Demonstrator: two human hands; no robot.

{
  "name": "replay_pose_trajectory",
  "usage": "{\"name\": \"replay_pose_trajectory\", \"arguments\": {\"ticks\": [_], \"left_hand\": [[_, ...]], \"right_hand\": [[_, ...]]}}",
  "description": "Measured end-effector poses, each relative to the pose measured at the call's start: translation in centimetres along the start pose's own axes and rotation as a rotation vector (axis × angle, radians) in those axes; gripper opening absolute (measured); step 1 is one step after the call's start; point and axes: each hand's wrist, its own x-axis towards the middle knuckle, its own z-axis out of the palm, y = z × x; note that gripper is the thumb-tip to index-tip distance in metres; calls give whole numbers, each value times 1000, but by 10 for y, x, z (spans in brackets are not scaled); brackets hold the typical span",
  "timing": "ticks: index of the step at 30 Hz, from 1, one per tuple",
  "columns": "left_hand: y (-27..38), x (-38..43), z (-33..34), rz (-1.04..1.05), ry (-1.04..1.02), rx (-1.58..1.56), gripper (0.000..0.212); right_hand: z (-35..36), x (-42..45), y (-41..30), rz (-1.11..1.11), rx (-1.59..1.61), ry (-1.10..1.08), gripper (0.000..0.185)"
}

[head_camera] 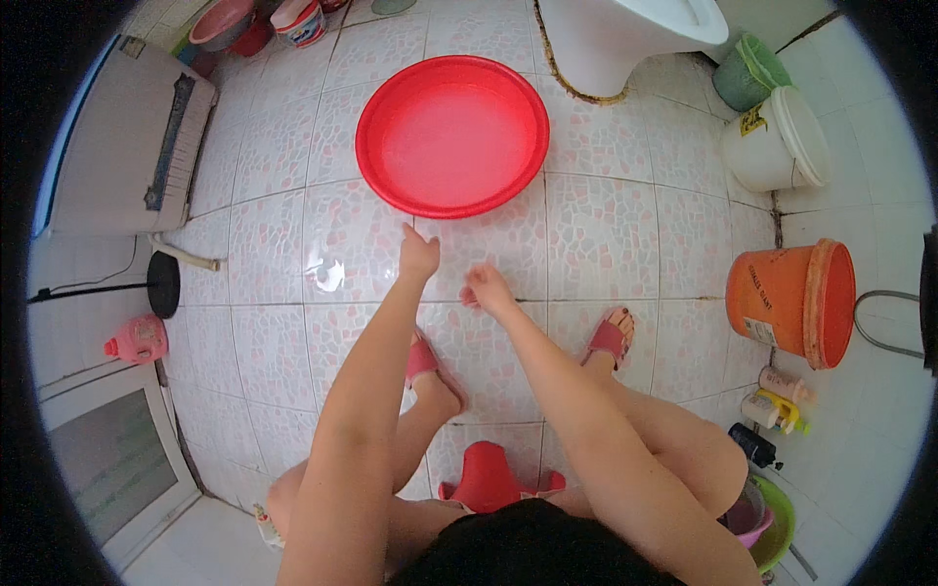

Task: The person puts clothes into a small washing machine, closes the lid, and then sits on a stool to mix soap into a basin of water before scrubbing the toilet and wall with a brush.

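In front of me on the floor stands a round red plastic basin (452, 210); its inside looks pale and hazy, and I cannot tell whether it holds water. My left hand (421, 255) is just short of the basin's near rim, thumb and forefinger apart, holding nothing visible. Lower and to the right hovers my right hand (486, 288), its fingers loosely bent and partly blurred. Nothing shows in it, though the palm side is partly hidden. Between my knees is part of a red plastic stool (485, 476). Pink slippers (423, 359) are on my feet.
The tiled floor (601, 242) has a shiny patch left of my left hand. A white toilet (586, 51) stands beyond the basin. At right are an orange bucket (769, 297), a white bucket (758, 146) and several bottles; at left, a boxy appliance (117, 146) and a pink jug (143, 338).
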Motion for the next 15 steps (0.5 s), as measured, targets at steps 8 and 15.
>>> {"name": "replay_pose_trajectory", "arguments": {"ticks": [8,15], "left_hand": [[-5,-103,4,305,-294,71,50],[56,-174,-59,492,-478,-35,33]], "right_hand": [[-5,-170,107,674,-743,-476,32],[4,-272,96,839,-925,-630,35]]}}
